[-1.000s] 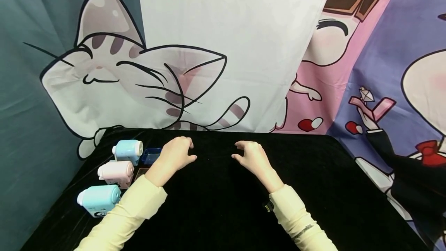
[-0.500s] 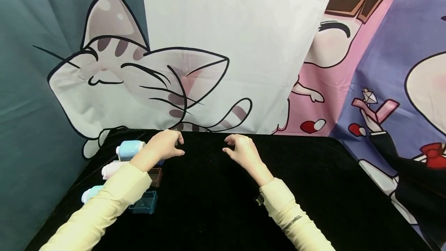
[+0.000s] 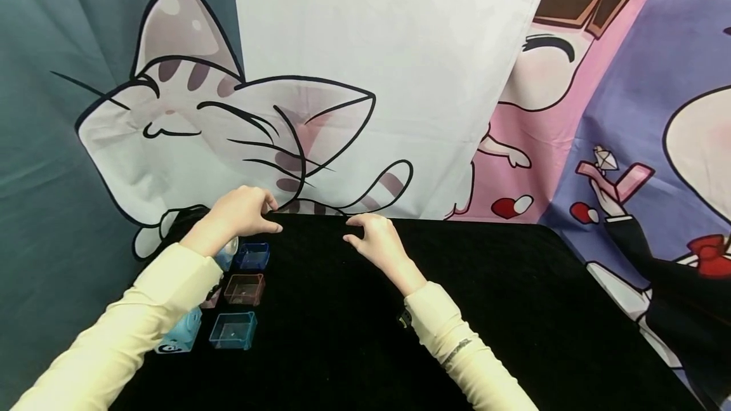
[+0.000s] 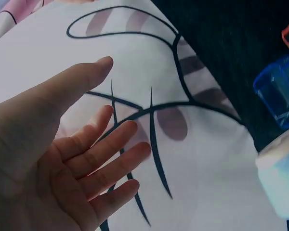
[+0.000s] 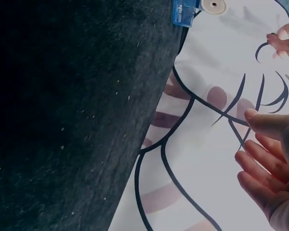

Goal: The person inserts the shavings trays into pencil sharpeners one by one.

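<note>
My left hand point(image 3: 242, 211) hovers at the far left edge of the black-covered table, holding nothing, its fingers loosely bent and thumb apart. The left wrist view shows its palm point(image 4: 82, 168) with the fingers spread. Just below it lies a clear dark-blue box point(image 3: 253, 257). In front come a clear reddish-brown box point(image 3: 244, 289) and a clear teal box point(image 3: 233, 331). A pale-blue container point(image 3: 226, 257), a pink one point(image 3: 211, 299) and a turquoise one point(image 3: 181, 333) are partly hidden by the left sleeve. My right hand point(image 3: 377, 243) hangs over the table's back part, relaxed and holding nothing.
A printed cloth with a cartoon cat point(image 3: 188, 144) hangs right behind the table's back edge. Black velvety cloth point(image 3: 354, 347) covers the tabletop. A grey-blue curtain point(image 3: 46, 208) borders the left side.
Both hands have moved left, the left one also higher in the view. The left forearm now covers more of the containers, while the three clear boxes have come into view.
</note>
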`<state>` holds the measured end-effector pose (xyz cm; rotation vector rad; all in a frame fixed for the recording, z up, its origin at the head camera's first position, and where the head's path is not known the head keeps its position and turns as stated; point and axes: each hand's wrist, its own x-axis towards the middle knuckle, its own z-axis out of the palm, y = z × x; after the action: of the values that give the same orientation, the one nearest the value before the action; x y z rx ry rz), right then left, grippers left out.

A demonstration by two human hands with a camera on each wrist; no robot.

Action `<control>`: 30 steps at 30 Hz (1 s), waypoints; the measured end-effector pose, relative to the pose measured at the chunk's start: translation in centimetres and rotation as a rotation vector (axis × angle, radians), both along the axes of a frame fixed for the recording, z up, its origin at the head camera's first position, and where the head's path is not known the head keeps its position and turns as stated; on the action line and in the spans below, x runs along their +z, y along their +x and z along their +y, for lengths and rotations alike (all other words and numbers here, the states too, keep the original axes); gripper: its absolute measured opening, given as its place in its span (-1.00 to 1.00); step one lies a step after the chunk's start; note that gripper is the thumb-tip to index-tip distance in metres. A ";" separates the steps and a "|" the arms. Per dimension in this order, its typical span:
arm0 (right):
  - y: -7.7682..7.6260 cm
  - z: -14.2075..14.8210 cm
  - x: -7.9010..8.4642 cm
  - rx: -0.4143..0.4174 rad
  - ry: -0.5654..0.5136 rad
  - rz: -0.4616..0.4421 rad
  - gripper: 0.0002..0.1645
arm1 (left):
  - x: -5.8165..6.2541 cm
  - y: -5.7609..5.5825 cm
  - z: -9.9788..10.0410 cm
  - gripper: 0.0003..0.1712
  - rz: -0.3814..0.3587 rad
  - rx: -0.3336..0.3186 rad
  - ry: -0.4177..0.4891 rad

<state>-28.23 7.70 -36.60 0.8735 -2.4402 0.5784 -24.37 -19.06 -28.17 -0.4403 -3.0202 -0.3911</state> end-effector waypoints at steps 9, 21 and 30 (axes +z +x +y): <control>-0.4 -2.0 0.6 0.039 -0.013 0.035 -0.71 | 0.9 -0.7 -2.8 -0.51 0.004 -0.035 -0.025; -0.8 -3.6 0.5 0.052 -0.003 0.016 -0.67 | -0.6 -1.6 -6.0 -0.46 0.026 -0.148 -0.031; -1.3 -4.7 0.8 0.052 -0.009 0.006 -0.62 | -1.5 -2.4 -7.7 -0.36 0.003 -0.117 -0.053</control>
<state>-29.56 3.00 -35.84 0.9358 -2.4135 0.6041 -26.75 -26.79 -29.72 -0.6236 -3.0166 -0.3169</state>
